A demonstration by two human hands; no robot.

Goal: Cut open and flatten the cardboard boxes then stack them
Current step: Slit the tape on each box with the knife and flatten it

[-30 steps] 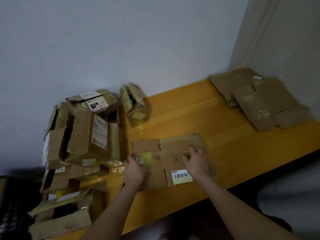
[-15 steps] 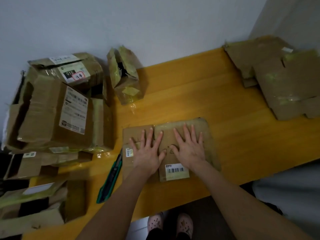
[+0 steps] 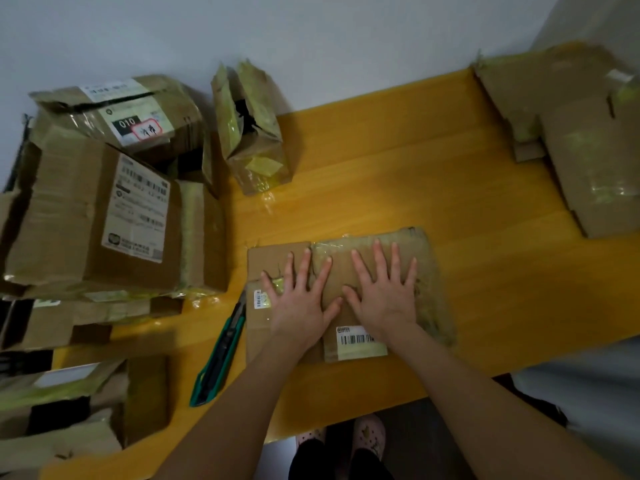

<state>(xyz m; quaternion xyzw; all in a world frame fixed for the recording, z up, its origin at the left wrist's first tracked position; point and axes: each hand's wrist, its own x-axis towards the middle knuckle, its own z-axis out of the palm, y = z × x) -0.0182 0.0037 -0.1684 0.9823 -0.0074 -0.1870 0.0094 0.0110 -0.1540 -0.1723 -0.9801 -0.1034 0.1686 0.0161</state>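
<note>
Both palms down: left hand [image 3: 299,303] & right hand [image 3: 384,299] lie flat w/ fingers straight & spread, pressing on the flattened brown cardboard box [image 3: 429,282]. Thumbs nearly touch, and neither hand grips anything. The box, partly covered w/ clear tape, lies flat on the yellow wooden surface [image 3: 381,168] directly under both hands. Its white barcode label [image 3: 360,341] shows between the wrists, nearer the right one. Just left of the left hand, beside the box edge, lies a green utility knife [image 3: 221,355], untouched. Further left is a pile of unflattened brown cardboard boxes [image 3: 86,216] w/ shipping labels. Up & left of the hands, near the wall, a small torn-open brown box [image 3: 252,133] stands upright. Well right of the right hand lies a stack of flattened cardboard sheets [image 3: 581,150].
</note>
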